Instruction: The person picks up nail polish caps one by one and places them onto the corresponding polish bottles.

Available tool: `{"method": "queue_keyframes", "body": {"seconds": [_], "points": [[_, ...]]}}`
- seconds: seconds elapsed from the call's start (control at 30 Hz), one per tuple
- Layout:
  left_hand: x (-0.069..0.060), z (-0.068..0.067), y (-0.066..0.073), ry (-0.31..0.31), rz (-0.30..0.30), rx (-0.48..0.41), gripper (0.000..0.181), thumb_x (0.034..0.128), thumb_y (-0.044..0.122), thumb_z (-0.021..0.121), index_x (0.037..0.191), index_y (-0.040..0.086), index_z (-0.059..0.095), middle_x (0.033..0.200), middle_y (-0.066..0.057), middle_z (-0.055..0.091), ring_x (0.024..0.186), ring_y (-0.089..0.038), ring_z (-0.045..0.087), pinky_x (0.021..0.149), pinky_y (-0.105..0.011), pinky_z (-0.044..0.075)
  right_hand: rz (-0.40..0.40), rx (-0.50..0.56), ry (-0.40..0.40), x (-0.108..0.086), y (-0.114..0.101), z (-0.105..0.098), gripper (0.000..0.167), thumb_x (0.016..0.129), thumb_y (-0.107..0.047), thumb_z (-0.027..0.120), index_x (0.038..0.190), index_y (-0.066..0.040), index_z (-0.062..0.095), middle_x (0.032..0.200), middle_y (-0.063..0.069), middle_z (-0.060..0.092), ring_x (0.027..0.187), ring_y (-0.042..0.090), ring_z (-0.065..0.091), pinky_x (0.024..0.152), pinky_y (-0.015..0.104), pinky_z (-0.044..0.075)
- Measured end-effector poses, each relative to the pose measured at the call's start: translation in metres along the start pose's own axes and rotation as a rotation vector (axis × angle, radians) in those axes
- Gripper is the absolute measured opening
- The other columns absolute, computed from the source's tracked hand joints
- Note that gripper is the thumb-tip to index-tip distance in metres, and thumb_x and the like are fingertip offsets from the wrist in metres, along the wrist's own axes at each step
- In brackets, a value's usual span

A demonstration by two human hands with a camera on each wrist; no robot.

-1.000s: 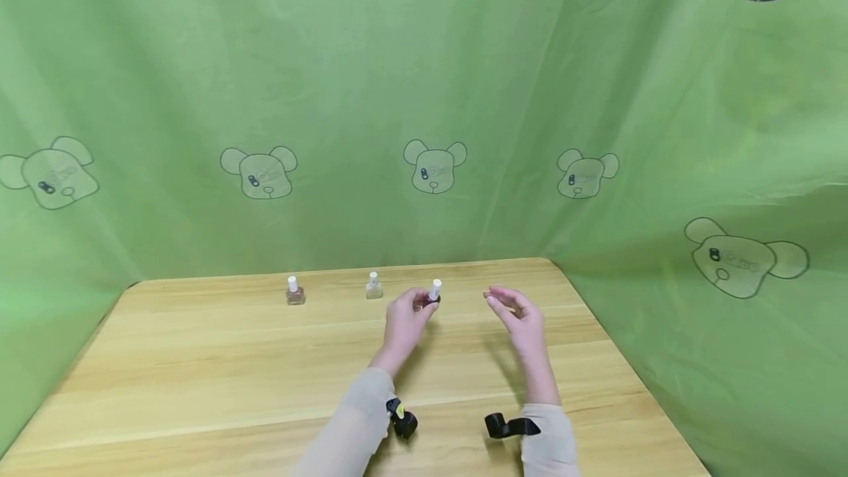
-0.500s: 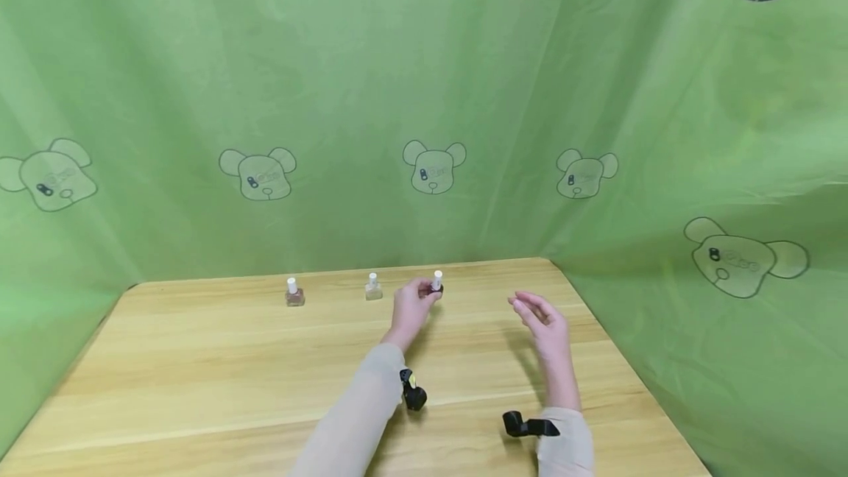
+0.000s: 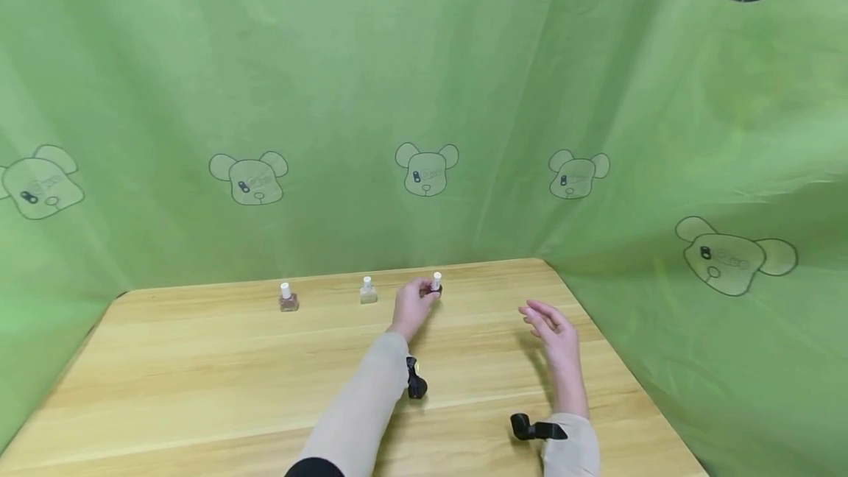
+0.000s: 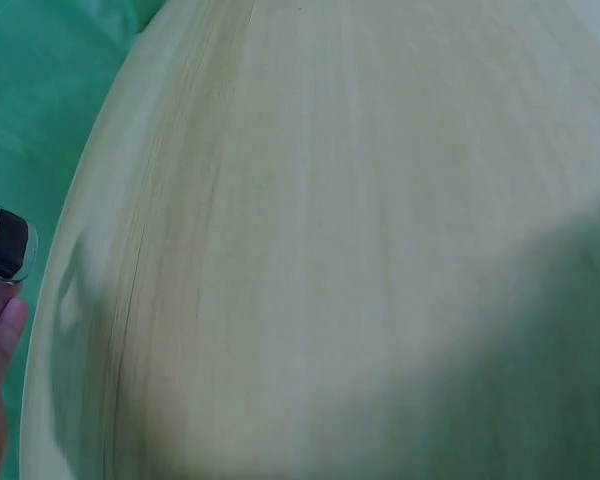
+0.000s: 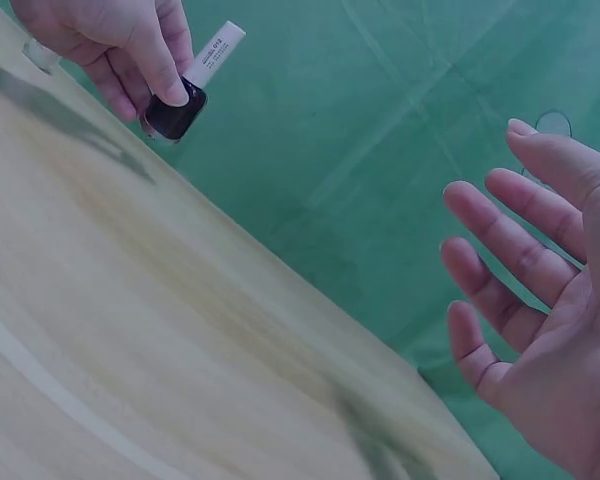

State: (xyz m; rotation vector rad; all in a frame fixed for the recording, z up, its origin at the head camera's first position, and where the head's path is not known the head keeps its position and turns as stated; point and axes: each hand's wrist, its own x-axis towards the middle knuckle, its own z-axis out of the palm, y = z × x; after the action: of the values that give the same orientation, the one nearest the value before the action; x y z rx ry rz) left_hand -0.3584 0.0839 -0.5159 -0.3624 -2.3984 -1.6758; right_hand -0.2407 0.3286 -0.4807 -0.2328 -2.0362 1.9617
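Observation:
My left hand (image 3: 412, 308) pinches a dark nail polish bottle (image 5: 177, 112) with a white cap by its glass body, cap up. In the right wrist view the bottle is tilted and appears held above the table, near its far edge. Only some fingertips (image 4: 12, 318) and the dark glass show at the left of the left wrist view. Off to the right, my right hand (image 3: 559, 335) hovers over the table with nothing in it, its fingers spread and loosely bent. A clear nail polish bottle (image 3: 368, 293) and a brownish-pink nail polish bottle (image 3: 288, 300) stand upright left of the held one.
The wooden table (image 3: 218, 374) has rounded far corners. Behind it and along the sides hangs a green curtain (image 3: 344, 94) printed with bear faces. Each wrist carries a black strapped camera (image 3: 530, 429).
My left hand has carried the dark nail polish bottle a little farther toward the table's back edge. My right hand has moved away to the right and slightly nearer, and its fingers have loosened.

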Motion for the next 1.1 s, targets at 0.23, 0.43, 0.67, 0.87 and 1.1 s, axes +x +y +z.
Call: {"method": "queue_keyframes", "body": {"seconds": [0.23, 0.43, 0.67, 0.87, 1.1], "points": [[0.0037, 0.0061, -0.0015, -0.012, -0.016, 0.021, 0.024, 0.0851, 0.006, 0.072, 0.107, -0.003, 0.067, 0.108, -0.018, 0.072, 0.102, -0.027, 0.07, 0.09, -0.031, 0.057, 0.037, 0.018, 0.025, 0.0009, 0.006, -0.004, 0.047, 0.092, -0.028, 0.067, 0.13, -0.001, 0.055, 0.092, -0.023, 0.072, 0.091, 0.002, 0.064, 0.08, 0.018, 0.05], [0.0022, 0.008, -0.0067, -0.009, 0.0, 0.028, 0.02, 0.0851, 0.004, 0.071, 0.104, -0.001, 0.067, 0.106, -0.017, 0.073, 0.101, -0.027, 0.07, 0.091, -0.033, 0.057, 0.019, 0.004, 0.018, -0.0003, 0.0088, -0.0047, 0.046, 0.094, -0.027, 0.065, 0.13, -0.001, 0.055, 0.092, -0.024, 0.072, 0.09, -0.001, 0.064, 0.081, 0.02, 0.049], [0.0029, 0.0064, -0.0092, -0.008, 0.016, 0.023, 0.021, 0.0855, 0.003, 0.07, 0.105, -0.004, 0.067, 0.106, -0.019, 0.072, 0.101, -0.029, 0.07, 0.091, -0.036, 0.057, 0.016, -0.003, 0.023, -0.001, 0.0089, -0.0046, 0.046, 0.095, -0.027, 0.064, 0.131, -0.001, 0.053, 0.092, -0.026, 0.071, 0.09, -0.001, 0.063, 0.085, 0.025, 0.05], [0.0025, 0.0043, -0.0075, -0.015, -0.007, 0.041, 0.021, 0.0863, 0.005, 0.07, 0.106, -0.003, 0.067, 0.107, -0.019, 0.072, 0.103, -0.029, 0.07, 0.092, -0.037, 0.056, 0.029, -0.001, 0.025, -0.0022, 0.0085, -0.0051, 0.046, 0.095, -0.026, 0.064, 0.131, 0.0, 0.053, 0.092, -0.025, 0.071, 0.09, -0.001, 0.063, 0.085, 0.025, 0.05], [0.0059, 0.0055, -0.0086, -0.02, -0.012, 0.076, 0.022, 0.0865, 0.007, 0.07, 0.106, -0.002, 0.067, 0.107, -0.018, 0.073, 0.102, -0.029, 0.07, 0.092, -0.037, 0.056, 0.026, 0.015, 0.02, -0.0021, 0.0079, -0.0053, 0.047, 0.094, -0.027, 0.065, 0.131, -0.001, 0.054, 0.093, -0.024, 0.072, 0.091, 0.0, 0.064, 0.086, 0.026, 0.051]]}}
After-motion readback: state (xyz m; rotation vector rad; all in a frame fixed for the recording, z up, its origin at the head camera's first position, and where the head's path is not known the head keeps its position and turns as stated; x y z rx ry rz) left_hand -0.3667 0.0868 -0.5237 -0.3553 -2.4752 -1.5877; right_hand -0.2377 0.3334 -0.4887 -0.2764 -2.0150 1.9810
